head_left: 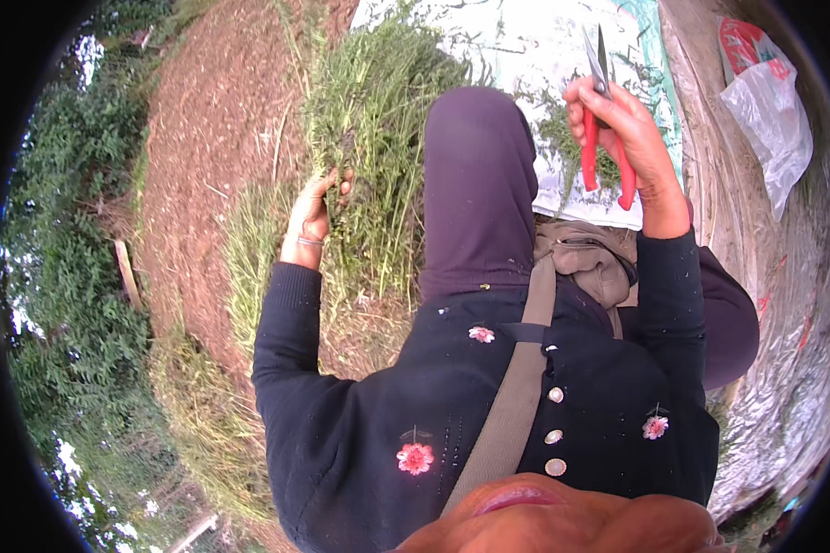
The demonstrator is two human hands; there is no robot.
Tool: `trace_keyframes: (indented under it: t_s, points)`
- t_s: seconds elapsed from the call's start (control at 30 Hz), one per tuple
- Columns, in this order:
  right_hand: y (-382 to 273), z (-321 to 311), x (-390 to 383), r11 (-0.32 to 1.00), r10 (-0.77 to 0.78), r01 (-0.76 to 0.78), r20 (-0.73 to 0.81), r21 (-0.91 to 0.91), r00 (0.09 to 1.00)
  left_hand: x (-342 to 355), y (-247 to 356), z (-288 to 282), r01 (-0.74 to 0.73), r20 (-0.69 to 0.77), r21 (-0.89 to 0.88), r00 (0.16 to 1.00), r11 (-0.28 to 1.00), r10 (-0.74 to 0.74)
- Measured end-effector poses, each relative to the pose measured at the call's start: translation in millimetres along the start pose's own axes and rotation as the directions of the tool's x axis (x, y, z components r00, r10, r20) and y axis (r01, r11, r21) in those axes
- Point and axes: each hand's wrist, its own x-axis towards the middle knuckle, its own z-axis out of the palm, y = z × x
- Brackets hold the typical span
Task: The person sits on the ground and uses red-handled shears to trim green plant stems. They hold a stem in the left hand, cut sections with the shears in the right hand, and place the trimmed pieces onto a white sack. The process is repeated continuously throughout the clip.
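At the near left edge of a heap of cut green plants, my left hand is closed, its fingers curled round some of the stems. Foliage hides part of those fingers. A pair of scissors with red handles and pointed metal blades is in my right hand, raised over the white sheet. The blades point up and away from me, slightly parted. Cut green sprigs lie on the sheet below the right hand and around my knee.
My bent left knee rises between the heap and the sheet. A beige bag sits at my waist. On the right, a clear plastic bag with red lies on wrinkled sheeting. Brown soil and leafy bushes stretch left.
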Motion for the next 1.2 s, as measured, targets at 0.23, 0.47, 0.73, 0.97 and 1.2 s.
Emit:
trace_keyframes:
  t_s: [0.23, 0.47, 0.73, 0.97, 1.2]
  points:
    - [78, 155, 55, 0.91, 0.319, -0.363, 0.224, 0.199, 0.921, 6, -54, 3, 0.19, 0.039, -0.327, 0.982, 0.926, -0.187]
    - [179, 207, 67, 0.795, 0.604, -0.605, 0.039, 0.042, 0.796, -2, -58, 13, 0.223, 0.033, -0.336, 0.974, 0.915, -0.225]
    - [175, 218, 71, 0.829, 0.559, -0.56, -0.071, 0.008, 0.826, -6, -62, 12, 0.1, 0.102, -0.378, 0.993, 0.92, -0.066]
    - [173, 210, 63, 0.919, 0.393, -0.395, -0.12, 0.011, 0.912, -24, -43, -27, 0.064, 0.161, -0.493, 0.987, 0.868, 0.019]
    - [174, 220, 49, 0.988, 0.137, -0.14, -0.044, -0.071, 0.99, -58, 41, -89, -0.318, -0.099, -0.105, 0.946, 0.942, 0.308]
